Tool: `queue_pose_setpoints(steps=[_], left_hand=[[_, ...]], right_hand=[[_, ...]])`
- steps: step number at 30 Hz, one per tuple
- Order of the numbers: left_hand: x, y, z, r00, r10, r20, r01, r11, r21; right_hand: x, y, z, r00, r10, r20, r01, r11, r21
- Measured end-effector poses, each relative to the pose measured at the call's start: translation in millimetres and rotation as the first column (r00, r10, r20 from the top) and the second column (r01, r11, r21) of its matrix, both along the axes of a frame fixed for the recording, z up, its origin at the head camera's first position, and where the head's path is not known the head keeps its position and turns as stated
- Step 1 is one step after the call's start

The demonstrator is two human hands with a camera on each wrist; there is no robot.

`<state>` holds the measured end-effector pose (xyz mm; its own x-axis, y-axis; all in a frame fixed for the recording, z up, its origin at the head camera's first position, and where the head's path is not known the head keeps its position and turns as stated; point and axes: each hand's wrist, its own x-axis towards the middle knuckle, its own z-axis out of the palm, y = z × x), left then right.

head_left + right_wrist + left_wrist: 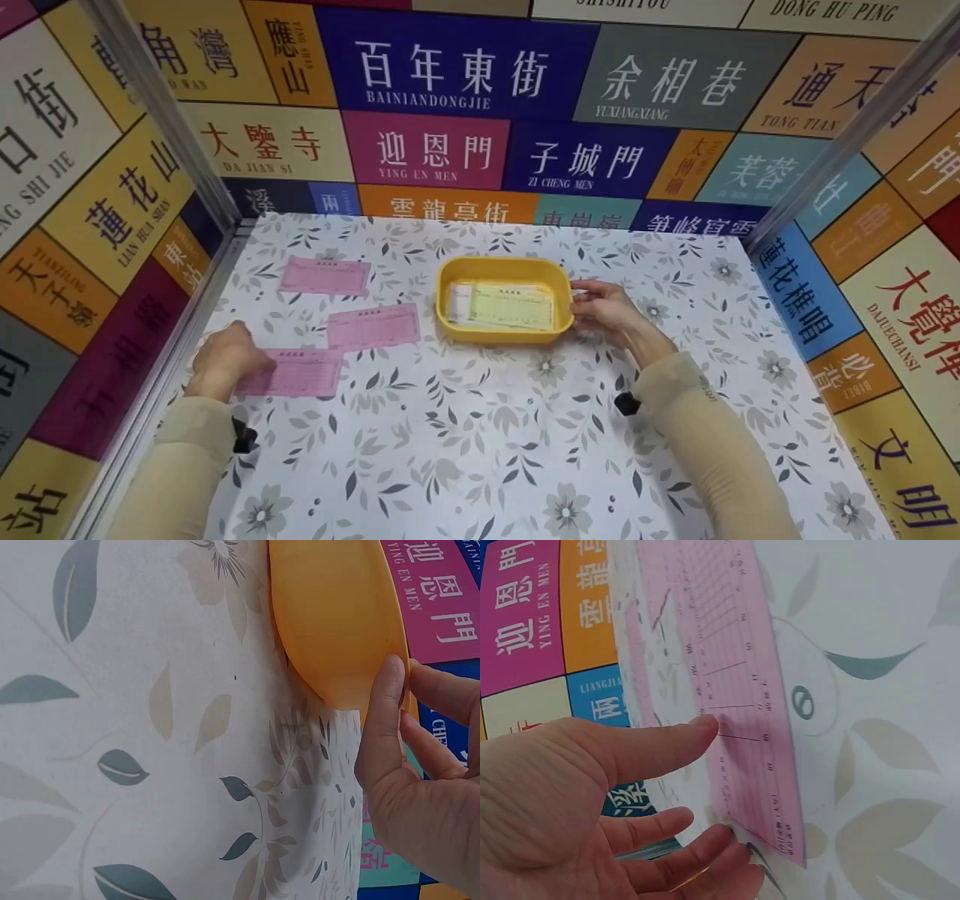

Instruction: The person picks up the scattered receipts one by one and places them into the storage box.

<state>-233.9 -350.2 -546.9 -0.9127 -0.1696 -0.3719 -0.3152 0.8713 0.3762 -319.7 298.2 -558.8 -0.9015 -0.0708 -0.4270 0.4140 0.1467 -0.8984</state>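
My left hand (229, 360) is at the left end of the nearest pink slip (304, 373), which lies flat on the table. In the left wrist view the thumb reaches over that printed pink slip (742, 712), and the other fingers are loosely bent beside its end; whether the thumb touches the paper I cannot tell. My right hand (606, 306) pinches the right end wall of a yellow plastic box (504, 335). The right wrist view shows thumb and fingers on either side of the box's rim (341, 622). Inside the box lie a yellow-green slip (514, 307) and paler paper (459, 304) under it.
Two more pink slips lie apart on the table, a middle pink slip (373, 327) and a far pink slip (325, 277). The table (480, 450) has a flowered white cover. Panels with printed signs (457, 67) rise at the back and both sides.
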Motion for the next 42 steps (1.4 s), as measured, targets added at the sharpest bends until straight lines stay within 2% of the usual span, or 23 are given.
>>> queue_pose_setpoints(steps=[9,20,33,42], left_hand=[[2.3,-8,-7.1,1.000,-0.011,-0.027,0.012,0.999,0.037],[5.2,-7,-7.9,0.999,0.023,-0.032,-0.022,0.999,0.031],[8.9,-5,-15.8,0.993,0.020,-0.118,-0.018,1.000,0.020],[9.3,-4,-12.1,0.998,0.041,-0.056,-0.044,0.998,-0.048]], right_hand=[[1.1,0,0.6,1.000,-0.009,-0.013,0.008,1.000,-0.030],[0.8,0,0.4,1.000,-0.006,-0.014,0.006,1.000,-0.007],[0.5,-1,0.9,1.000,0.020,-0.022,-0.020,1.000,0.005],[0.2,-1,0.2,1.000,0.001,0.004,-0.001,1.000,0.012]])
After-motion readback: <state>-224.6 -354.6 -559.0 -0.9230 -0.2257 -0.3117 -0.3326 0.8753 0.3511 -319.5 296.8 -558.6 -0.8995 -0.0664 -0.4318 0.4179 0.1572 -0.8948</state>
